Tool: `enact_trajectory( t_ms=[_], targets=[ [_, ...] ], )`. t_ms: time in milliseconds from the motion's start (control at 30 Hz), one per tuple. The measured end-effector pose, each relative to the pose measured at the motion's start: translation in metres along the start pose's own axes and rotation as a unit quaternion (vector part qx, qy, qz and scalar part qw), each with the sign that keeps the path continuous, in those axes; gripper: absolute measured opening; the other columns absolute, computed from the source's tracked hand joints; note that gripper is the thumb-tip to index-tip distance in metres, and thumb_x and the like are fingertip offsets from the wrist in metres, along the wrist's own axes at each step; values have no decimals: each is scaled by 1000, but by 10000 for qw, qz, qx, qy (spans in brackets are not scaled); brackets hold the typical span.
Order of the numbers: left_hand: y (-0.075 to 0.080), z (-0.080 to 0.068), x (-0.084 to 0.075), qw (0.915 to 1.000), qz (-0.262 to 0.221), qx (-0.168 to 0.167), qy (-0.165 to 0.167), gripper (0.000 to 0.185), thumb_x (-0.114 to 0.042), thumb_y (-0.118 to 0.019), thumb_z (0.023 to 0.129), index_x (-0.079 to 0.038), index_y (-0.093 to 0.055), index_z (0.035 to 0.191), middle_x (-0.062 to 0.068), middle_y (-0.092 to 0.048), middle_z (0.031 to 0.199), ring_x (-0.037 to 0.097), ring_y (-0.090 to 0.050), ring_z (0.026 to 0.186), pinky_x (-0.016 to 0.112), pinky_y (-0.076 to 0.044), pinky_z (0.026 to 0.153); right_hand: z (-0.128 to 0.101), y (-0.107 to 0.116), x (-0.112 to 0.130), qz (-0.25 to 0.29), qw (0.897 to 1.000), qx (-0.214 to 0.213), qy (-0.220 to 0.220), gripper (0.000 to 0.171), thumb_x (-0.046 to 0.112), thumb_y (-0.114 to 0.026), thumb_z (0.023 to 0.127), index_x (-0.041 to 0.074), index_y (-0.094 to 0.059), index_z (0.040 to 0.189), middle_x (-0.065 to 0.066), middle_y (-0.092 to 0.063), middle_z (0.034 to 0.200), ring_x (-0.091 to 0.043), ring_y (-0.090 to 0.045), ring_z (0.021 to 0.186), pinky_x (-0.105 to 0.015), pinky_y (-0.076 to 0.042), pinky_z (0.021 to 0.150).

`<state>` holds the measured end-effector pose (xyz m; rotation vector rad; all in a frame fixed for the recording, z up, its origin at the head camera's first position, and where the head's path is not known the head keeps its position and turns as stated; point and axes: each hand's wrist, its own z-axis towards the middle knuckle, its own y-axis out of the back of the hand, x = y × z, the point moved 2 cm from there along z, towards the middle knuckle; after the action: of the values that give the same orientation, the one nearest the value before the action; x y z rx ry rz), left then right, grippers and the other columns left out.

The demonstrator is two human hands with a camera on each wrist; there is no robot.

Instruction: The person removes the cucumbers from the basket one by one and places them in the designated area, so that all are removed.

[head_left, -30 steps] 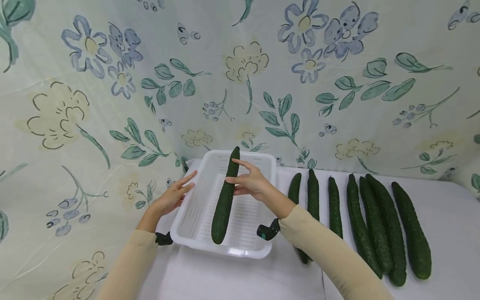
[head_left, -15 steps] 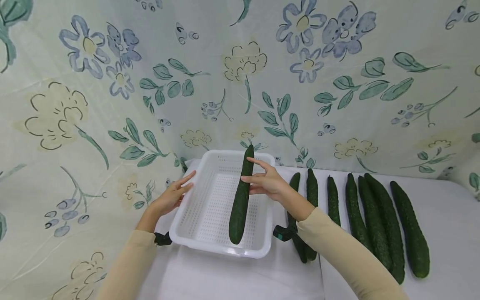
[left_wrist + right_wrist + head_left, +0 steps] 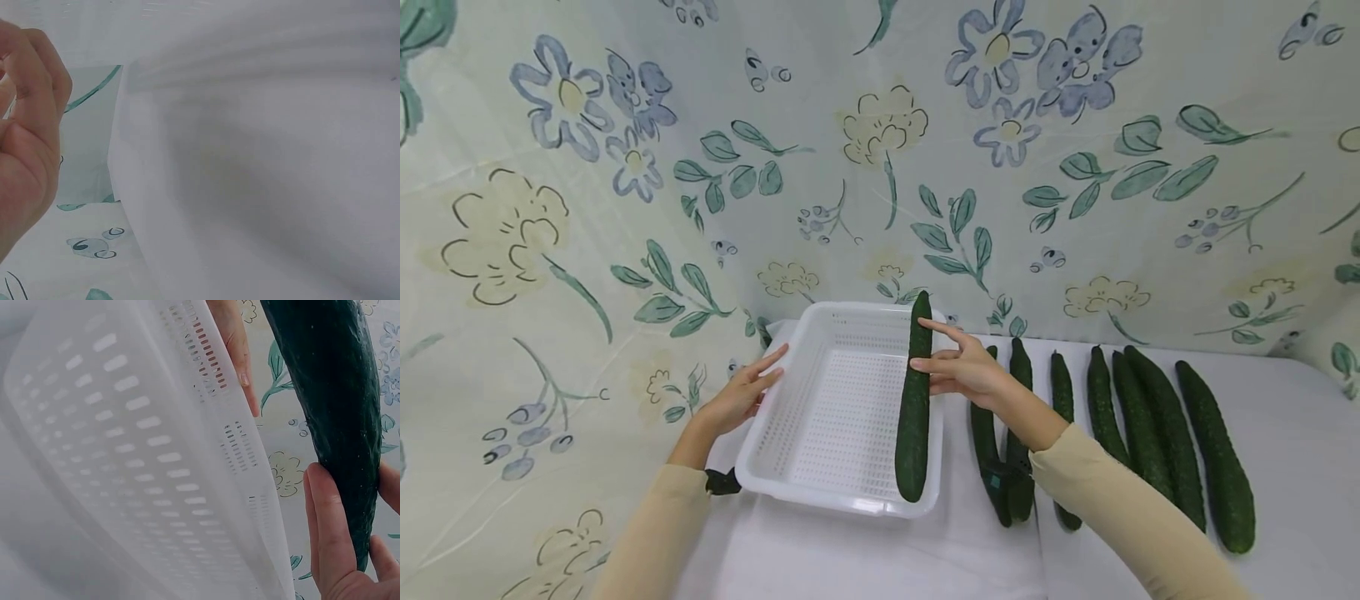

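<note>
A long dark green cucumber is held in the fingers and thumb of my right hand, over the right side of a white perforated plastic basket. In the right wrist view the fingers pinch the cucumber near its narrower end, beside the basket wall. My left hand rests against the outside of the basket's left rim, its visible fingers fairly straight. In the left wrist view, that left hand is partly cut off at the edge, and what its fingertips touch is hidden.
Several cucumbers lie roughly side by side on the white tablecloth to the right. My right forearm covers parts of some. A floral curtain hangs behind the table.
My right hand has moved right with the cucumber, from over the basket's middle to near its right rim. The cucumber now stands more nearly lengthwise. The left hand stays at the left rim.
</note>
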<state>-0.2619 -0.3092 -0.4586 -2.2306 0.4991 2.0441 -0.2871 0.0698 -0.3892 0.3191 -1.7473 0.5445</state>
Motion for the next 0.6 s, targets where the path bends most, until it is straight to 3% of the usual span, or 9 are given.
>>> enact_trajectory(
  t_ms=[600],
  targets=[
    [1, 0, 1, 10000, -69, -5, -10, 52, -31, -48, 96, -35, -28, 144, 19, -52, 122, 26, -63, 77, 32, -52, 59, -36, 41, -6, -425, 9989, -130, 160, 78, 12, -73, 79, 32, -32, 143, -5, -53, 70, -18, -52, 61, -37, -52, 62]
  ],
)
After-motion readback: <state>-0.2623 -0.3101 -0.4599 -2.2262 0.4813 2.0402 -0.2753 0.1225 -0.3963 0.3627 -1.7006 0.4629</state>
